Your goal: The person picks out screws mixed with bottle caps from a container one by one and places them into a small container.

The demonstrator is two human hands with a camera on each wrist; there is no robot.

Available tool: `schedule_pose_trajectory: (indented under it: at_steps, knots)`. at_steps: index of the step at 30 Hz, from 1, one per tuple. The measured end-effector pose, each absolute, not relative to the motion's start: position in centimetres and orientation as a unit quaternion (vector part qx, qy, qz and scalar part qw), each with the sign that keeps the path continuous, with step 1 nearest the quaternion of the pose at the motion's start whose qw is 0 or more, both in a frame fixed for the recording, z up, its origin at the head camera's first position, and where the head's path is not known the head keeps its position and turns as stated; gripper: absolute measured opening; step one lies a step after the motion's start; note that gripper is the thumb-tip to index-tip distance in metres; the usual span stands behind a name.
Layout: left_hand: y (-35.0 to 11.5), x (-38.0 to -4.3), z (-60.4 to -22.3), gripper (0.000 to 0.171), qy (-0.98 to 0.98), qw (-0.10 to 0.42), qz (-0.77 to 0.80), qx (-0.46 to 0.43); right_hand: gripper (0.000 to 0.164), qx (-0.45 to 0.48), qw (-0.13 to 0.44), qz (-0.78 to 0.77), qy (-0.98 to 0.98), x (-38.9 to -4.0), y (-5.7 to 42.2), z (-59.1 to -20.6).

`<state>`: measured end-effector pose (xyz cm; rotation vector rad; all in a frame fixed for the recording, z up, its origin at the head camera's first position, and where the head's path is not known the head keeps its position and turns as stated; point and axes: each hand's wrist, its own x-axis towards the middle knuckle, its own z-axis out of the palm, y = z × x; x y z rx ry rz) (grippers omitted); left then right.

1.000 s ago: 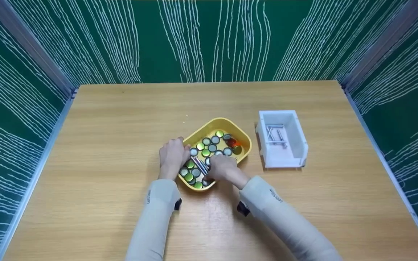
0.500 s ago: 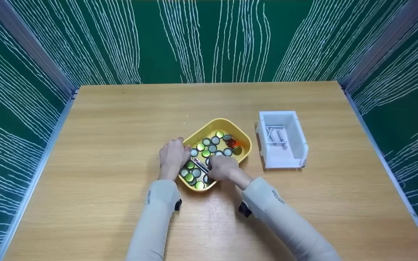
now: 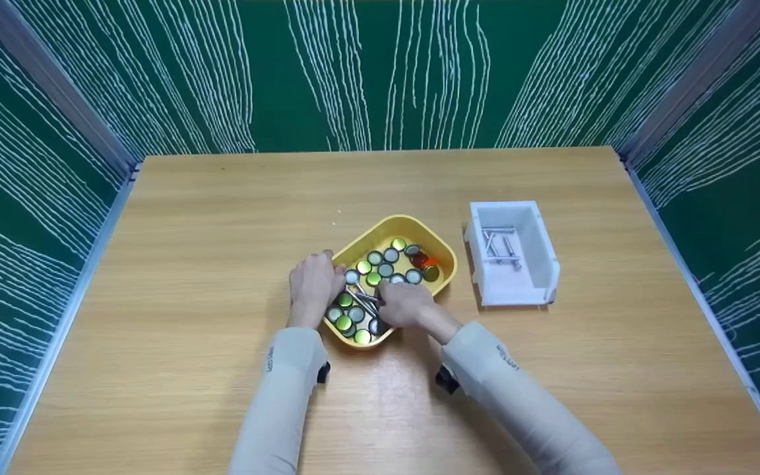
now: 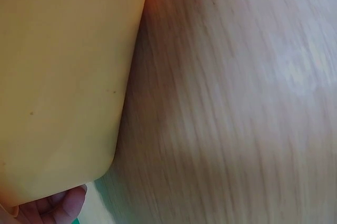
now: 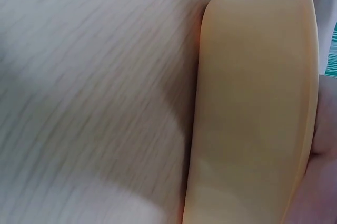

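Bottle caps [image 3: 386,270] lie scattered over the floor of a yellow bin [image 3: 413,228], some bright green, others showing pale grey insides with dark rims. Among them, in the near left part of the bin, a few silver screws [image 3: 359,303] lie crossed over one another. The left hand [image 3: 314,284] grips the bin's left rim, its thumb over the edge and its fingers outside; in the left wrist view, fingertips curl against the outer wall. The right hand [image 3: 406,305] reaches over the near right rim, fingers bent down into the bin beside the screws. One screw end meets these fingers, but their tips are hidden, so I cannot tell whether they pinch it. A red-orange piece [image 3: 421,259] sits among the caps toward the bin's right end.

Right of the yellow bin, and apart from it, a white bin [image 3: 510,282] with a low near side holds several loose screws [image 3: 503,260]. Both bins stand on a wooden table [image 3: 221,218]. Light grey sleeves [image 3: 274,402] cover both forearms, and green walls [image 3: 274,99] with pale wavy lines rise behind and at both sides.
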<state>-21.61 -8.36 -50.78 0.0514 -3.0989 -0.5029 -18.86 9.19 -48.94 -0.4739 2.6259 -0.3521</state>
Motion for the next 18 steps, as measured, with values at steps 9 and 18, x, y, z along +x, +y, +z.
schedule_pose_trajectory:
  at_steps: [9, 18]
  knots:
    - [-8.34, -21.53, -50.69, 0.034, -0.987, -0.005, -0.162, 0.014, 0.028, -0.152, 0.205, -0.170, 0.952, -18.81, 9.13, -49.09]
    - [-8.44, -21.56, -50.59, 0.036, -0.985, -0.020, -0.167, 0.021, 0.023, -0.161, 0.172, -0.208, 0.950, -18.60, 9.25, -48.97]
